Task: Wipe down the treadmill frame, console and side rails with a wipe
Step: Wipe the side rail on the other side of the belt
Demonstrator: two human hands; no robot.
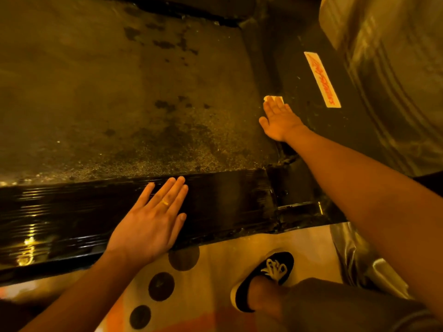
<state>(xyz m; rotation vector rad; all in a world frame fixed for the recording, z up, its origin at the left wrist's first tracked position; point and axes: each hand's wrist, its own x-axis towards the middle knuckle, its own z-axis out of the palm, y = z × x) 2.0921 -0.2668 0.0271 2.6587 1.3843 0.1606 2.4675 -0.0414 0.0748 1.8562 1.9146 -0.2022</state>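
Observation:
The treadmill lies below me, its worn, stained belt [119,92] filling the upper left. A glossy black side rail [227,200] runs across the middle. My left hand [153,221] rests flat on this rail with straight fingers and a ring on one finger. My right hand [279,121] reaches forward and presses a small pale wipe [273,98] with flat fingers onto the black frame [299,92] at the belt's far right end. Most of the wipe is hidden under the fingers.
A white label with red lettering [322,79] is stuck on the black frame right of the wipe. A grey-silver motor cover [395,68] rises at the right. My foot in a black shoe [266,276] stands on a spotted floor mat [215,271].

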